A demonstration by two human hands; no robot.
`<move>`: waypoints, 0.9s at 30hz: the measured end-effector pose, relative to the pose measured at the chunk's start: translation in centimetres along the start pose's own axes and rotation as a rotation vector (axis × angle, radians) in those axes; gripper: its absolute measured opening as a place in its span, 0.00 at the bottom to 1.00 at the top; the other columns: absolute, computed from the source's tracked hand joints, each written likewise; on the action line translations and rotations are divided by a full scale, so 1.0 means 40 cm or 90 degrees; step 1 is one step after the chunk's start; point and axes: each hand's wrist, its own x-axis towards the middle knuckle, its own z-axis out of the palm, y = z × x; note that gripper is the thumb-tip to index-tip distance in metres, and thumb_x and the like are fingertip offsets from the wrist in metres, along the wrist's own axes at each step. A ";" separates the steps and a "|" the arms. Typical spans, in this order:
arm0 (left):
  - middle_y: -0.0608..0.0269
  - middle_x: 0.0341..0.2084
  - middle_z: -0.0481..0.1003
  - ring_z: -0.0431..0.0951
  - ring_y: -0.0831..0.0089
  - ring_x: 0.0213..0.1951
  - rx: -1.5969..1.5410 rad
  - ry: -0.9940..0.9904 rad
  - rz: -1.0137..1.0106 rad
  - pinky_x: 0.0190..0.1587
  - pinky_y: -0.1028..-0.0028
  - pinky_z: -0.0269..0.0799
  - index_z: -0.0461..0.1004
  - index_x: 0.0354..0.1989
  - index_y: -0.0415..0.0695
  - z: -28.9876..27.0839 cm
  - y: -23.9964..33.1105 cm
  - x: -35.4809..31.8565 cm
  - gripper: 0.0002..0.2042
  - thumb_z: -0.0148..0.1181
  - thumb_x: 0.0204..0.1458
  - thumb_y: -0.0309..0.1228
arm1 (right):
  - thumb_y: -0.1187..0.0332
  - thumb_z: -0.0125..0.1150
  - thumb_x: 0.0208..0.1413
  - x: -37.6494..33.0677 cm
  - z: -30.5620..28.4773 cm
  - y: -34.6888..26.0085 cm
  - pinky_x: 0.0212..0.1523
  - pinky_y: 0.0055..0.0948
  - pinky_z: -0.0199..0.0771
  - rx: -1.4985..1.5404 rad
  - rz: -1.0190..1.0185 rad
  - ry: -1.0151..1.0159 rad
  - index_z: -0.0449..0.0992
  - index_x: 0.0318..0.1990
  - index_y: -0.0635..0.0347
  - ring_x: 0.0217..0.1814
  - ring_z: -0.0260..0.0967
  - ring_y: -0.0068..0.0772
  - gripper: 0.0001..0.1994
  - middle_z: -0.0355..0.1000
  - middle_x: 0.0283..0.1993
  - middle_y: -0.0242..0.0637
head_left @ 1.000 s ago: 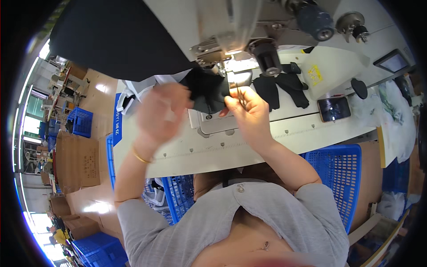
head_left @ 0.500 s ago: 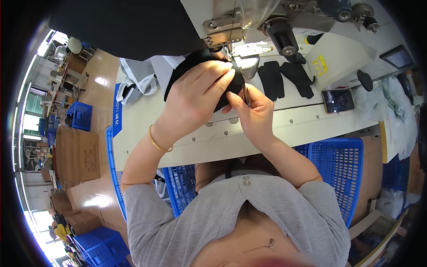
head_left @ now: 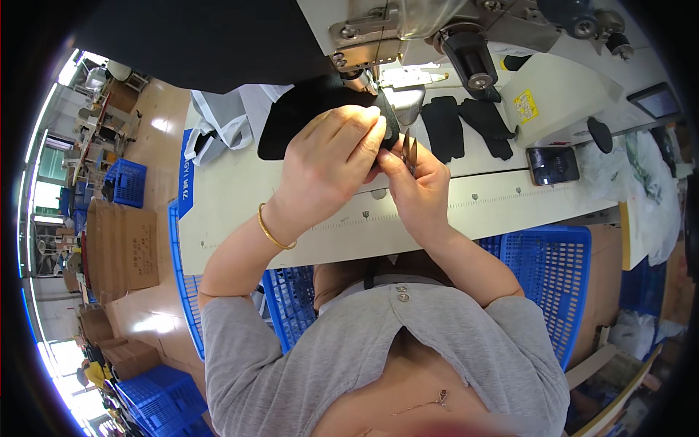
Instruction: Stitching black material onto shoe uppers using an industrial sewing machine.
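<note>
At the sewing machine [head_left: 364,58], a piece of black fabric [head_left: 287,120] lies beneath the needle area and spreads out to the left. My left hand [head_left: 328,164], with a gold bangle at the wrist, is closed on the fabric's near edge, fingertips by the presser foot. Close beside it, my right hand [head_left: 421,191] has small metal snips [head_left: 410,153] tucked in its grip, their blades pointing up and away. Its thumb and forefinger meet at the fabric's edge too. My hands hide the part of the cloth between them.
Two black fabric pieces [head_left: 443,130] [head_left: 486,125] lie right of the needle. A phone [head_left: 553,166] rests farther right, near plastic bags [head_left: 652,193]. White-and-grey material [head_left: 222,124] sits at the table's left. Blue baskets [head_left: 546,284] [head_left: 291,306] stand below the table edge.
The black fabric has shifted left and now shows more of its flat left end. My right hand has turned slightly, and the snips' blades show more plainly. Both hands stay close together.
</note>
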 end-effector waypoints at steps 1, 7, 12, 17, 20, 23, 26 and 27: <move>0.56 0.37 0.75 0.78 0.62 0.40 0.003 0.014 0.000 0.42 0.68 0.79 0.76 0.39 0.34 0.003 0.002 -0.002 0.21 0.63 0.33 0.30 | 0.70 0.54 0.63 -0.003 0.000 0.004 0.28 0.16 0.64 0.010 -0.002 0.008 0.77 0.44 0.64 0.29 0.68 0.11 0.08 0.77 0.28 0.30; 0.57 0.36 0.76 0.78 0.64 0.38 0.024 0.061 0.025 0.38 0.69 0.79 0.77 0.35 0.33 0.014 0.011 -0.002 0.17 0.62 0.32 0.27 | 0.71 0.53 0.63 -0.004 0.011 0.008 0.29 0.17 0.66 -0.008 -0.022 0.027 0.76 0.45 0.65 0.30 0.67 0.12 0.09 0.77 0.30 0.30; 0.57 0.36 0.79 0.80 0.63 0.38 0.015 0.070 0.014 0.36 0.71 0.80 0.79 0.35 0.34 0.017 0.015 -0.006 0.20 0.65 0.26 0.25 | 0.72 0.53 0.64 -0.005 0.010 0.017 0.33 0.19 0.69 -0.021 -0.048 0.019 0.75 0.45 0.66 0.32 0.68 0.15 0.09 0.76 0.32 0.32; 0.56 0.36 0.79 0.80 0.63 0.39 -0.006 0.051 0.006 0.37 0.71 0.80 0.79 0.35 0.34 0.014 0.018 -0.006 0.19 0.66 0.26 0.24 | 0.71 0.53 0.64 -0.007 0.010 0.011 0.33 0.20 0.70 -0.024 -0.032 0.016 0.75 0.44 0.67 0.32 0.69 0.15 0.09 0.75 0.30 0.31; 0.56 0.37 0.79 0.80 0.63 0.39 0.002 0.060 0.020 0.38 0.71 0.81 0.79 0.35 0.34 0.015 0.019 0.000 0.19 0.65 0.27 0.23 | 0.71 0.55 0.63 0.000 0.015 0.007 0.21 0.14 0.54 -0.013 -0.065 0.026 0.76 0.38 0.64 0.22 0.56 0.07 0.06 0.64 0.22 0.19; 0.56 0.37 0.78 0.80 0.62 0.40 0.001 0.060 0.018 0.38 0.71 0.81 0.79 0.35 0.33 0.015 0.021 0.004 0.18 0.65 0.29 0.23 | 0.71 0.52 0.64 -0.003 0.009 0.005 0.32 0.19 0.68 -0.023 -0.040 0.006 0.75 0.42 0.67 0.31 0.67 0.14 0.09 0.73 0.28 0.31; 0.55 0.37 0.78 0.80 0.62 0.40 0.011 0.055 0.018 0.39 0.70 0.81 0.79 0.35 0.33 0.013 0.020 -0.001 0.17 0.64 0.30 0.23 | 0.71 0.52 0.64 -0.007 0.004 0.011 0.32 0.19 0.68 -0.036 0.011 -0.008 0.75 0.42 0.67 0.31 0.66 0.14 0.08 0.72 0.28 0.30; 0.56 0.37 0.77 0.80 0.63 0.40 0.013 0.055 0.026 0.41 0.69 0.81 0.78 0.34 0.33 0.014 0.017 -0.007 0.17 0.63 0.31 0.24 | 0.71 0.52 0.64 -0.009 0.005 0.011 0.32 0.19 0.68 -0.040 0.009 -0.014 0.75 0.42 0.67 0.31 0.66 0.14 0.08 0.72 0.28 0.30</move>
